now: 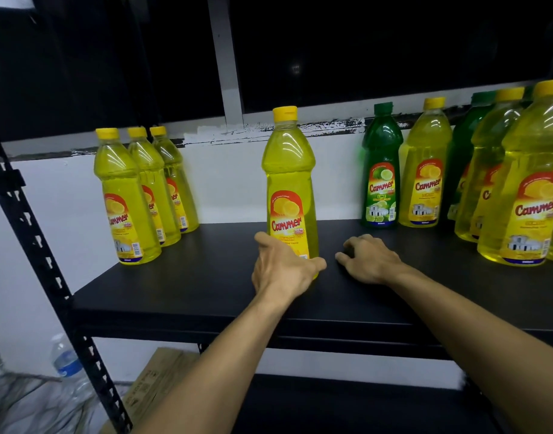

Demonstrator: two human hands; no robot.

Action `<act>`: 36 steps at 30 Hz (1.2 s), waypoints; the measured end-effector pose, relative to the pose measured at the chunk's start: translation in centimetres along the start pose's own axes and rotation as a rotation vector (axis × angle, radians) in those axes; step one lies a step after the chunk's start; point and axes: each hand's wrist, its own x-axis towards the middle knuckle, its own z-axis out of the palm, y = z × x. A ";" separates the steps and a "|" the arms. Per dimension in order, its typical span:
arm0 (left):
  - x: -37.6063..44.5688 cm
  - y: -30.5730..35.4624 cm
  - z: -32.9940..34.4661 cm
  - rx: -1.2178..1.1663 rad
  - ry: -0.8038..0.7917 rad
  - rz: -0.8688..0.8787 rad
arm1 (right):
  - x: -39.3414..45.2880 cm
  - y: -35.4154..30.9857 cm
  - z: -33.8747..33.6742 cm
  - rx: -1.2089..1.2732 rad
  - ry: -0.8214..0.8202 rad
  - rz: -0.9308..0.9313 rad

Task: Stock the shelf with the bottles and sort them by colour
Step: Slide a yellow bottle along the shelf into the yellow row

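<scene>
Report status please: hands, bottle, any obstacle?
Left hand grips upright yellow plastic bottle at base, mid-shelf. Right hand rests on black shelf board, holding nothing. Path to three yellow bottles at left clear.

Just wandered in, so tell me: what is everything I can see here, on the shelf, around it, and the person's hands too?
Yellow bottles, left group: three, yellow caps, in a row at the shelf's left end.
Single yellow bottle: one, upright at mid shelf.
Mixed bottles, right: several yellow and at least two green, bunched together; some are hidden, so no exact count.
Green bottle: one, green cap, leftmost of the right bunch.
Shelf: one, black board on a black slotted post.
Water bottle: one, clear with a blue label, below left.
Cardboard box: one, brown, under the shelf.
Left hand: grips the single yellow bottle's base.
Right hand: rests on the shelf, holding nothing.
</scene>
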 end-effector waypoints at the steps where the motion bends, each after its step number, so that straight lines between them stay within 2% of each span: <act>1: 0.7 -0.6 -0.5 -0.008 -0.006 -0.005 | 0.2 -0.5 0.3 0.005 -0.005 -0.009; 4: 3.2 -2.5 -2.0 -0.024 -0.004 -0.010 | 0.7 -1.4 0.8 0.019 -0.021 -0.026; 9: 6.6 -5.3 -3.8 -0.011 0.087 -0.039 | 2.0 -3.2 1.6 0.026 -0.039 -0.067; 16: 12.0 -8.5 -5.2 -0.049 0.115 -0.084 | 2.4 -4.2 2.9 -0.081 -0.072 -0.094; 25: 17.5 -10.2 -5.0 -0.082 0.157 -0.109 | 3.4 -3.8 3.4 -0.161 -0.086 -0.094; 36: 21.5 -10.8 -3.8 -0.034 0.202 -0.130 | 2.6 -4.6 2.9 -0.131 -0.073 -0.075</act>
